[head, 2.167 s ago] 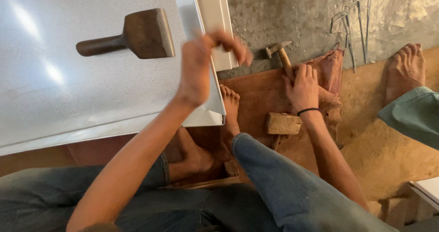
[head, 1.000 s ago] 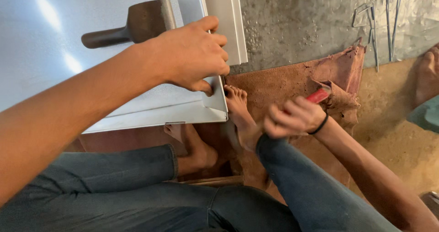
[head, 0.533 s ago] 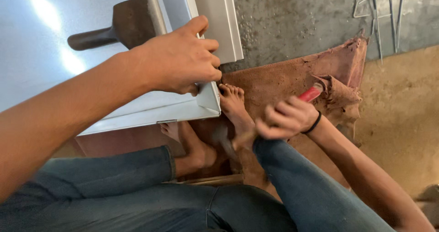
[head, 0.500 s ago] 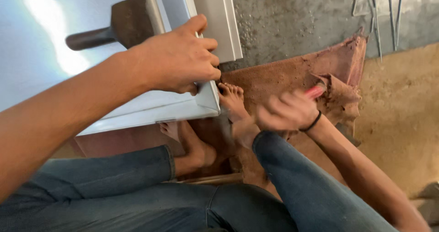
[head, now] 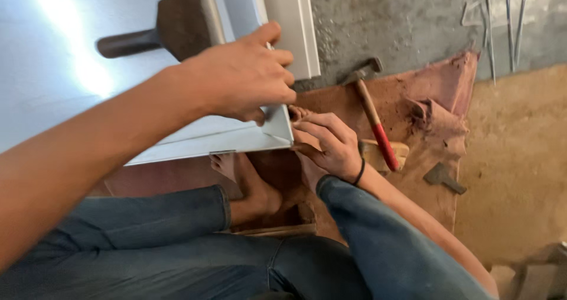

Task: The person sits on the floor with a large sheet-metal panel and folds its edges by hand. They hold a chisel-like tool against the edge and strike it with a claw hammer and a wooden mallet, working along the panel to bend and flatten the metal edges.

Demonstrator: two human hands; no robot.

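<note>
While the person sits on the ground with knees drawn up, both hands meet at the near corner of a large sheet of thin, shiny metal (head: pixel 88 69) that lies tilted across the lap and feet. The left hand (head: pixel 242 78) is clamped over the sheet's edge just at that corner, thumb on top and fingers curled down over the folded rim. The right hand (head: pixel 331 143) comes in from below and beside it, fingertips pinching the corner tip itself; its wrist carries a dark band.

To my eye the sheet is light for its size but springy. It would flex and wobble if lifted by one corner, and the cut edges look sharp, so a hold along the folded rim, where the metal is doubled and stiffer, seems the safest. Its polished face glares with reflected light and is probably slick under bare fingers.

A wooden mallet (head: pixel 171 25) rests on the sheet, well back from the hands, and would slide if the sheet tipped further. On the reddish cloth (head: pixel 437 99) beside the right forearm lie a red-handled hammer (head: pixel 372 120), a small wooden block (head: pixel 378 155) under its handle, and a dark metal offcut (head: pixel 444 177) a little further out.
</note>
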